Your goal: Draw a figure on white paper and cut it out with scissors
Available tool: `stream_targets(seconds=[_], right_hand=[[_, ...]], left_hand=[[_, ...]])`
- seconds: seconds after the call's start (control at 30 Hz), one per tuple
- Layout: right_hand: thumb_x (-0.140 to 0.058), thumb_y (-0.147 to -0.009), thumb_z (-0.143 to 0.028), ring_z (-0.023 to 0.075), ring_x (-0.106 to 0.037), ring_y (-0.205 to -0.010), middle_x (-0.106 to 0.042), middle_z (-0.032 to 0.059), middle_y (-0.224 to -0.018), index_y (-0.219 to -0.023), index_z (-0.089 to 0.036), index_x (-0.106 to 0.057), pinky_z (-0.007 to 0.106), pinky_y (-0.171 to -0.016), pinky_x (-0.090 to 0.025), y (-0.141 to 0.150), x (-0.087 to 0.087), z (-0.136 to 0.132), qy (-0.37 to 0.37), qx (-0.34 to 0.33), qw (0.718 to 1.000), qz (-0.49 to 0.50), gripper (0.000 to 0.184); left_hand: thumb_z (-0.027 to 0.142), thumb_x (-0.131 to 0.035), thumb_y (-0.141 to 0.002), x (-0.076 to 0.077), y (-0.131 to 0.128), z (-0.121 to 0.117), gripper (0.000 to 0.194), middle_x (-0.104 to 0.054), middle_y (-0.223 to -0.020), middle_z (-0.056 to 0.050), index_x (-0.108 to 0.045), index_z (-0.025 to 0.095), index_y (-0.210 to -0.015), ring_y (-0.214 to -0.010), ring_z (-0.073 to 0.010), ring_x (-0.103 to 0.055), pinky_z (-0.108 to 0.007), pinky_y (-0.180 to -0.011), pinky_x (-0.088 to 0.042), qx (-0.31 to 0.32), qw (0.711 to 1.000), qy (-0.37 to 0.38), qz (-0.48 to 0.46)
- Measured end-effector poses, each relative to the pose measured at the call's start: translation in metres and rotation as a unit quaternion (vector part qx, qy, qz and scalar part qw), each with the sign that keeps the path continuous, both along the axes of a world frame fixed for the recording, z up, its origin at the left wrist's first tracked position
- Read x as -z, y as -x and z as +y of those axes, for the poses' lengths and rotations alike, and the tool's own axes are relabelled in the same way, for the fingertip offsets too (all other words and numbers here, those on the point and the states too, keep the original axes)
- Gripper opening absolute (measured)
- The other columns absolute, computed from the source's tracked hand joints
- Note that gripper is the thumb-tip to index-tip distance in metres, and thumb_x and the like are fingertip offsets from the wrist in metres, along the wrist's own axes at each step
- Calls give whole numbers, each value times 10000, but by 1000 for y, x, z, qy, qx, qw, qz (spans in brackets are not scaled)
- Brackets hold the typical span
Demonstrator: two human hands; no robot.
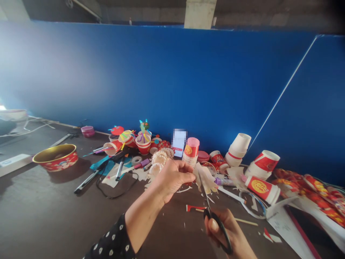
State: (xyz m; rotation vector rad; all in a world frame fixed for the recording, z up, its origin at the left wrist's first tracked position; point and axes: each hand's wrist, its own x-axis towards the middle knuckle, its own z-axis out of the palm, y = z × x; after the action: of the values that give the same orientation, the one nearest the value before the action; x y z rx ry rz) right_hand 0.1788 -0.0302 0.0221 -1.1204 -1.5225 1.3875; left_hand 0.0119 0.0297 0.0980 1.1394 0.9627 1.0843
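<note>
My left hand is closed in a pinch on a pale cut-up paper cup piece, held just above the dark table. My right hand grips the black handles of a pair of scissors. The blades point up and away into the paper piece. Small white and red paper scraps lie on the table under both hands. A dotted dark sleeve covers my left forearm.
A red and gold bowl stands at the left. Decorated red cups, pens, tape and a black cable lie behind my hands. Stacked and toppled paper cups lie at the right, by red printed sheets. A blue wall backs the table.
</note>
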Motion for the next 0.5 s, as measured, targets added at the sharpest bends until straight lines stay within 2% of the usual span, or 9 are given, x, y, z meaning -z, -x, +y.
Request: stream_targets(seconds=[0.5], right_hand=[[-498, -644, -679, 81, -222, -464, -289, -59, -491, -542, -184, -391, 232, -436, -159, 1, -6, -4, -8, 30, 999, -23, 516]], left_hand=[[119, -633, -538, -2, 0, -1, 116, -545, -520, 28, -548, 143, -615, -490, -80, -500, -269, -578, -413, -7, 1000, 5, 1]])
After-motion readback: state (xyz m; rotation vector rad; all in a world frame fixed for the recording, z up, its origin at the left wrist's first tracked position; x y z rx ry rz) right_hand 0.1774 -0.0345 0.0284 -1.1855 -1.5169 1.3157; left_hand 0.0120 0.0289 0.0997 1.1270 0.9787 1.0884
